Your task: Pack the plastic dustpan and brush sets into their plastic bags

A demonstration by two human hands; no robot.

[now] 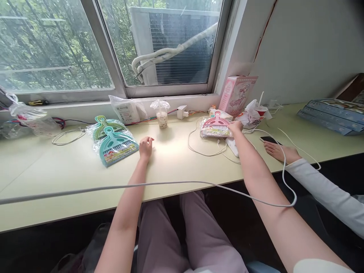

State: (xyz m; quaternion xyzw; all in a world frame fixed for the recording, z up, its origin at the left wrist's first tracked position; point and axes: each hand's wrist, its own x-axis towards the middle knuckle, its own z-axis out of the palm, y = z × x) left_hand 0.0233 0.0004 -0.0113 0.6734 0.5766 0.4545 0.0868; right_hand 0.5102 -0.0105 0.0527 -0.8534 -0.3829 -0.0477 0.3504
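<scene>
My right hand (236, 127) reaches to the right and is closed on the edge of a pink dustpan-and-brush set (216, 125) in clear plastic wrap. The set lies on the table, and my fingertips are partly hidden behind it. My left hand (146, 148) rests on the table in a loose fist, with nothing visible in it. Just left of that hand lies a teal dustpan-and-brush set (116, 146), also wrapped. It overlaps a green dustpan-and-brush set (104, 123) behind it.
A lidded drink cup (162, 115), a plastic package (127, 110) and a pink box (238, 94) stand along the window. A white cable (176, 183) crosses in front of my forearms. At right, another person's hand (280, 151) rests by a phone (270, 140).
</scene>
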